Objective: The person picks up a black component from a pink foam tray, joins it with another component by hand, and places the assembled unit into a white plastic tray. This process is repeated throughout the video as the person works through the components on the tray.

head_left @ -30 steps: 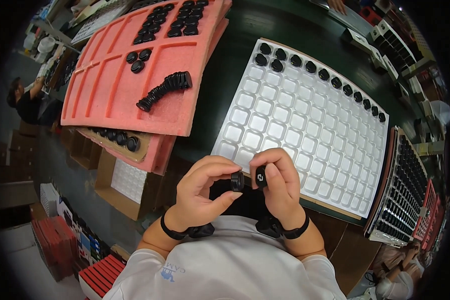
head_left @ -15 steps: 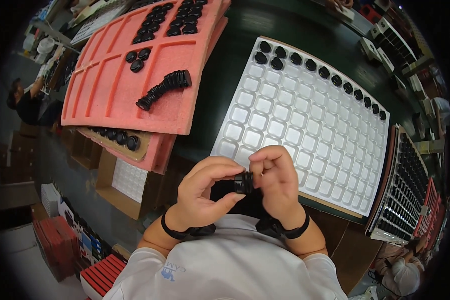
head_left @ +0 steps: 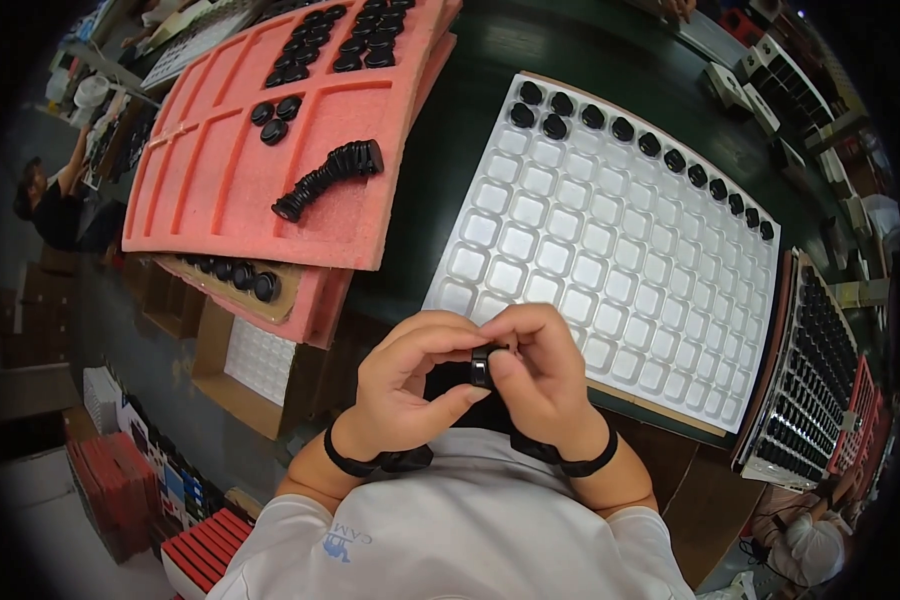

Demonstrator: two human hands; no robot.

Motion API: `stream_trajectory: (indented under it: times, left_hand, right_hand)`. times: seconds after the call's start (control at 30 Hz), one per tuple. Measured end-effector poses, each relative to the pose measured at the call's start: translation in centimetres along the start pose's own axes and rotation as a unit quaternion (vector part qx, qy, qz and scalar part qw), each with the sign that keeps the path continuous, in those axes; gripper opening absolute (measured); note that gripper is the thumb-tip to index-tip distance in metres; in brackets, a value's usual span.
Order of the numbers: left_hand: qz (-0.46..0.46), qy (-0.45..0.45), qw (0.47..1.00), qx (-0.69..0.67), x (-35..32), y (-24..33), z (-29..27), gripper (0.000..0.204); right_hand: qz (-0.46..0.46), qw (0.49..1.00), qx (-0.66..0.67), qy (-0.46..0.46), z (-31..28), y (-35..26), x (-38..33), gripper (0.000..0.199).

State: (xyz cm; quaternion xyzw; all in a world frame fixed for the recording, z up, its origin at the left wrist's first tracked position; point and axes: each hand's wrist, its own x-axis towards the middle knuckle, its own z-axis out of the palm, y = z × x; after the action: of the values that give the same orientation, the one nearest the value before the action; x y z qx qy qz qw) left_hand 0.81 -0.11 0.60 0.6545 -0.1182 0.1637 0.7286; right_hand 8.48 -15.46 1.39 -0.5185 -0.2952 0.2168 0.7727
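both hands meet close to the person's chest, at the near edge of the white compartment tray [head_left: 610,240]. left hand [head_left: 405,385] and right hand [head_left: 540,375] pinch one small black ring-shaped part [head_left: 481,366] between fingertips, fingers narrow around it. tray's far row holds black round parts [head_left: 620,128]. on the pink foam tray [head_left: 230,180] at left lies a curved stack of black rings [head_left: 328,178].

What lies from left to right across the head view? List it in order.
Pink foam tray with a curved stack of black round parts → the two hands, left hand and right hand, pinching a small black ring → white grid tray → full tray of black parts at the right edge.
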Motion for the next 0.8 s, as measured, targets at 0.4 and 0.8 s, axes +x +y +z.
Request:
stream_trajectory:
  times: [0.4,0.8]
  left_hand:
    - [-0.002,0.017,1.0,-0.026,-0.2,-0.5,0.0,0.04]
    - [-0.107,0.053,0.993,0.001,-0.8,-1.9,0.0,0.041]
  right_hand:
    - [-0.006,0.993,-0.112,-0.034,-1.2,-0.7,-0.2,0.034]
    - [-0.002,0.951,-0.295,-0.091,-3.0,-1.8,1.9,0.024]
